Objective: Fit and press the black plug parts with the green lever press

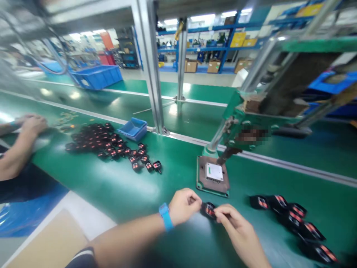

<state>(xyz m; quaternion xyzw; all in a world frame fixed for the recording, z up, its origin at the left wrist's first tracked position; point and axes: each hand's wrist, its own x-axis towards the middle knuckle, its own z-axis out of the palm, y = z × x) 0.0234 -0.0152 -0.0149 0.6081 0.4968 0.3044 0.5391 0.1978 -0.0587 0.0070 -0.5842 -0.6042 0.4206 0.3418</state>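
A small black part (208,209) with a red marking, half hidden by fingertips, is pinched between the curled left hand (184,205) and right hand (237,227), just before the square metal press base (212,186).

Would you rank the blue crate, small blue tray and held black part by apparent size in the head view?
1. blue crate, though farthest
2. small blue tray
3. black part, nearest

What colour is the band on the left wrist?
The wristband is bright blue, clearest in the head view.
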